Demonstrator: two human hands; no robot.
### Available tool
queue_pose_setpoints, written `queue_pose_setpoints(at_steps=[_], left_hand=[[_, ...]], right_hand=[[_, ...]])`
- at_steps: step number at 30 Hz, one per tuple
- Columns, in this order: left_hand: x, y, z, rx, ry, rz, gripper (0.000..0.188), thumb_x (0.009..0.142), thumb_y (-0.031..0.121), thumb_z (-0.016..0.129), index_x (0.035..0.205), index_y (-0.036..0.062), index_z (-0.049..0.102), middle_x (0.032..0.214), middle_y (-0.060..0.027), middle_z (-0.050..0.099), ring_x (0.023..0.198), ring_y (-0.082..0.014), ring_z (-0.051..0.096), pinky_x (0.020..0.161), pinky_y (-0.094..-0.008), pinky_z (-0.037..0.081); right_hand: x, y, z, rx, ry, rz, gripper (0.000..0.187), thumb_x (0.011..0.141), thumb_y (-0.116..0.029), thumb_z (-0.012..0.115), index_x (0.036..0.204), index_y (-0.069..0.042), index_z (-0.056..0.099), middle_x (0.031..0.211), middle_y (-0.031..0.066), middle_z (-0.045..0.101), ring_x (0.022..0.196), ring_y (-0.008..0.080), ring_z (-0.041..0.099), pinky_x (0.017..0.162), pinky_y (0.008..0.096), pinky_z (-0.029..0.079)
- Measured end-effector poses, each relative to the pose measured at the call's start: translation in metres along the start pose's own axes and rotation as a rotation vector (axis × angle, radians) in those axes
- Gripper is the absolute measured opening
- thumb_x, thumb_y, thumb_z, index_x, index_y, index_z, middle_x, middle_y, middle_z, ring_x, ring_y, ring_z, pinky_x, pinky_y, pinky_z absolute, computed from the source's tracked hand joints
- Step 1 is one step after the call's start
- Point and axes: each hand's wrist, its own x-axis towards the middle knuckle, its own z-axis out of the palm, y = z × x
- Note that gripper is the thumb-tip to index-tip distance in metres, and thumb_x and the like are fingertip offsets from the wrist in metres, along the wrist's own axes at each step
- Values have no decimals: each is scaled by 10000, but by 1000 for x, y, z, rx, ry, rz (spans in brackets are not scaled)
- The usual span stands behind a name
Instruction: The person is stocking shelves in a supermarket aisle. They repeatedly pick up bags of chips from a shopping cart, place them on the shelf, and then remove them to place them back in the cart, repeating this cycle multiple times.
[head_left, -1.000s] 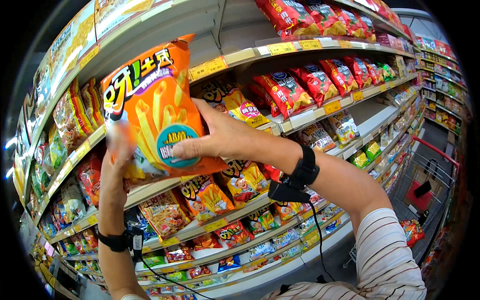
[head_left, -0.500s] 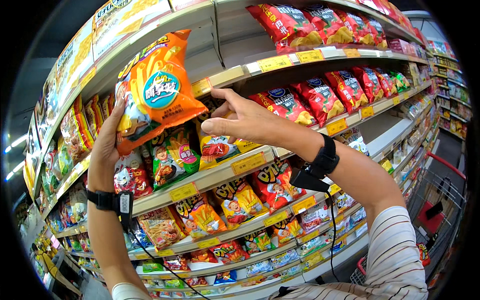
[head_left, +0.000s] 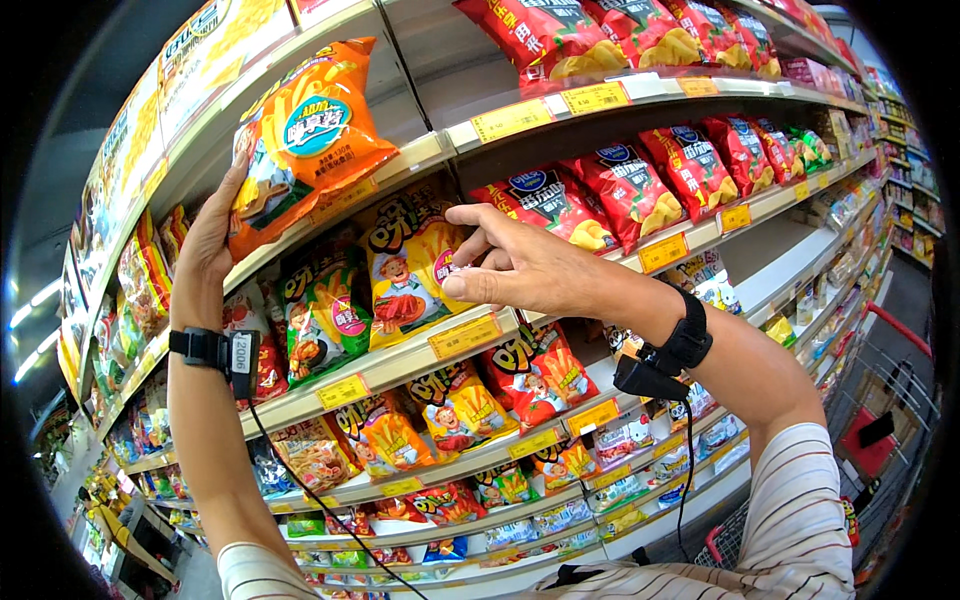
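My left hand (head_left: 207,238) grips an orange snack bag (head_left: 335,160) by its lower left edge, raised in front of a shelf at the upper left. The bag tilts, with a teal round badge facing me. My right hand (head_left: 535,262) is held up in front of the shelf with its thumb and index finger apart and the other fingers curled; nothing shows in it. Just left of its fingertips stands a yellow snack bag (head_left: 400,262) on the shelf, and whether they touch is unclear. Beside that bag leans a green snack bag (head_left: 322,312).
Red chip bags (head_left: 625,195) line the shelves to the right. Below, more snack bags (head_left: 460,405) stand behind shelf edges with yellow price tags (head_left: 465,335). A shopping cart (head_left: 890,400) with a red handle is at the right. Black straps and cables hang from both wrists.
The view has shifted, and the orange bag sits slightly higher and tilts more. My right hand has moved lower and right, and more of the yellow bag now shows.
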Motion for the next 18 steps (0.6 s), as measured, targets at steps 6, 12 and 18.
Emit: queue_pose_setpoints(at_steps=[6, 12, 18], left_hand=[[21, 0, 20, -16, 17, 32, 522, 1003, 313, 638, 1350, -56, 512, 1213, -192, 672, 1045, -254, 710, 852, -398, 637], [49, 1, 17, -28, 20, -21, 504, 1007, 295, 634, 1369, -33, 508, 1252, -185, 657, 1064, -251, 701, 881, -370, 623], [64, -2, 24, 19, 5, -38, 529, 1003, 304, 638, 1390, -29, 497, 1266, -197, 652, 1083, -268, 696, 885, -426, 625]], right_hand=[[-7, 9, -11, 58, -3, -3, 863, 961, -402, 689, 1533, 58, 236, 1257, 213, 573, 1126, 216, 621, 935, 334, 499], [-14, 22, -15, 77, -34, 6, 843, 961, -386, 691, 1525, 57, 249, 1237, 201, 581, 1095, 206, 623, 914, 329, 508], [-28, 25, -25, 63, -37, 30, 862, 957, -435, 679, 1527, 45, 247, 1230, 202, 580, 1062, 206, 625, 890, 314, 520]])
